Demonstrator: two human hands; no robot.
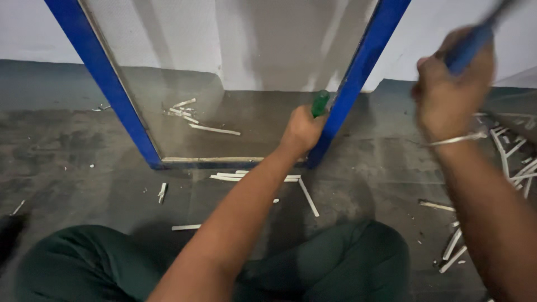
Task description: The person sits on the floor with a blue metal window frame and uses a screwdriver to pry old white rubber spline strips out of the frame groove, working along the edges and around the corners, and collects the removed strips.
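Blue metal frame [358,78] with a clear glass pane [235,67] stands upright on the dark grey floor [72,168], leaning against the pale wall [28,28]. The left hand [302,131] is closed around a green tool handle [320,103], pressed against the frame's right bar near the bottom corner. The right hand [450,92] is raised, gripping a blurry blue handle [472,45]. White broken strips [254,177] lie scattered on the floor near the frame.

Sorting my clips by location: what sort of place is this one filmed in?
Probably a bare workshop or building-site floor: a blue-framed glass panel stands on rough grey concrete, leaning toward a plain wall, with white strips scattered about.
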